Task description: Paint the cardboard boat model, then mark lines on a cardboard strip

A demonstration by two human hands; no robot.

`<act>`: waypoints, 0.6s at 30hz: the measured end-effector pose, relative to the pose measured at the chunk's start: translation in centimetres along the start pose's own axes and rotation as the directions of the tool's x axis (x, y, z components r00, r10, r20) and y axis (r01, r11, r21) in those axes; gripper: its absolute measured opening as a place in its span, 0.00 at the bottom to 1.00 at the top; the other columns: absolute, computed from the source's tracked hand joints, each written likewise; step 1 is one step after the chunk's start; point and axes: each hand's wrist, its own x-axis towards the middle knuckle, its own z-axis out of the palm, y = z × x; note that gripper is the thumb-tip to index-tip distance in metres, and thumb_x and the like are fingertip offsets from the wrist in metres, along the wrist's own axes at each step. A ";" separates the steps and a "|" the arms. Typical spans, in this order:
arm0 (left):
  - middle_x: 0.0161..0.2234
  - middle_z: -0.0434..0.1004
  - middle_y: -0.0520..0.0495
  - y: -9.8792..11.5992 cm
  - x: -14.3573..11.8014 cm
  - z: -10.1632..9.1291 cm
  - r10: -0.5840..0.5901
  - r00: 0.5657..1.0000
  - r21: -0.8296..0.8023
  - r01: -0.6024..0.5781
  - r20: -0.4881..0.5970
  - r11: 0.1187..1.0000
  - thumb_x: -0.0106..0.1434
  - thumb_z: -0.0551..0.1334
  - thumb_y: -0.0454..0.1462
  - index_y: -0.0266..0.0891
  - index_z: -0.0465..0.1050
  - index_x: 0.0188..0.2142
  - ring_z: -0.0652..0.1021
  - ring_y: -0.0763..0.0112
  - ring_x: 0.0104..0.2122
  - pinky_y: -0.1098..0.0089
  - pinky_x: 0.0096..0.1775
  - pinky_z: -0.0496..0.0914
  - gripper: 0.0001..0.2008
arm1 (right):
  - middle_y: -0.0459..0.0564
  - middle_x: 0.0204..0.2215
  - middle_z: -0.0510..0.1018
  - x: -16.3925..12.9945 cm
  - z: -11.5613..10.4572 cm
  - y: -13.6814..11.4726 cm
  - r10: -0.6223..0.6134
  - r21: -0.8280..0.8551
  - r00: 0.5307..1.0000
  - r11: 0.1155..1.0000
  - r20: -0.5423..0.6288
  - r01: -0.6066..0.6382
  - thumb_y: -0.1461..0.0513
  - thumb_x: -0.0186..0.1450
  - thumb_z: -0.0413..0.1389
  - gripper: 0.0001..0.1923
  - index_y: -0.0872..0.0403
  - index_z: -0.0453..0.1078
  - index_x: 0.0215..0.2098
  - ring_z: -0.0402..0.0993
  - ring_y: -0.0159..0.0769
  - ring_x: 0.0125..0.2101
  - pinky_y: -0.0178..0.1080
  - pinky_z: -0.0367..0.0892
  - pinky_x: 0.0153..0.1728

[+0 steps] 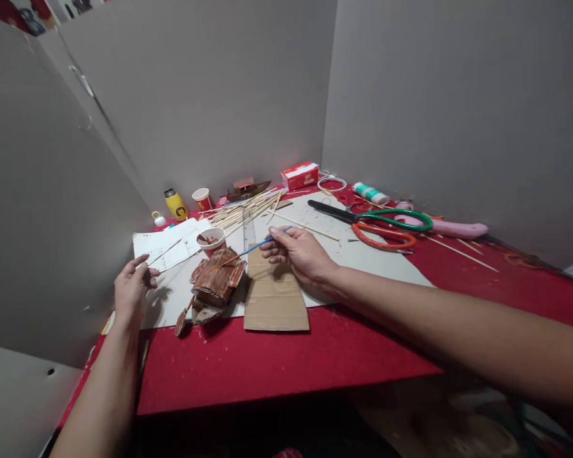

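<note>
My left hand (131, 292) pinches a thin stick (167, 250) over the left side of the work surface, the stick's far end reddish brown. In my right hand (303, 254) is a thin paintbrush (258, 246) with a blue handle, pointing left. Its tip reaches a brown cardboard model (214, 277) with a ridged, rounded body and small side pieces; whether it touches cannot be told. Behind the model stands a paper cup (214, 247) with brown matter inside. Below my right hand lies a flat piece of cardboard (275, 308).
A white board (391, 270) covers part of the red table (286, 369). Large scissors (377, 219), a pink-handled tool (458, 228), wooden sticks (239, 212), a ruler (249, 228) and a drawn sheet (146, 245) lie around. A yellow bottle (175, 205), red box (300, 177) and boat model (248, 189) stand behind.
</note>
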 end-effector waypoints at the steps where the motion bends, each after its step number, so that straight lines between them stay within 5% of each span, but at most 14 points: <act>1: 0.19 0.75 0.54 0.0 0.0 0.0 0.000 1.000 -0.001 0.000 0.000 1.000 0.45 0.68 0.41 0.34 0.71 0.42 0.67 0.77 0.15 0.75 0.20 0.60 0.24 | 0.47 0.19 0.80 0.1 0.0 0.0 -0.005 0.002 1.000 1.000 -0.008 0.005 0.65 0.71 0.52 0.15 0.56 0.67 0.26 0.74 0.26 0.17 0.26 0.68 0.18; 9: 0.20 0.75 0.54 0.2 -0.1 0.0 -0.003 1.000 0.013 0.003 -0.003 1.000 0.45 0.67 0.42 0.34 0.71 0.42 0.67 0.77 0.15 0.76 0.20 0.60 0.24 | 0.48 0.19 0.80 0.1 -0.1 0.2 0.005 -0.019 0.998 1.000 0.055 -0.003 0.63 0.69 0.56 0.13 0.56 0.68 0.25 0.75 0.27 0.18 0.27 0.69 0.19; 18: 0.20 0.75 0.53 0.1 -0.2 0.1 0.002 1.000 0.013 -0.002 -0.008 1.000 0.46 0.66 0.41 0.34 0.71 0.44 0.67 0.77 0.15 0.76 0.20 0.60 0.25 | 0.48 0.20 0.80 0.5 -0.5 0.1 -0.116 -0.051 0.992 0.992 0.054 0.118 0.54 0.61 0.65 0.15 0.55 0.68 0.26 0.75 0.28 0.19 0.28 0.69 0.19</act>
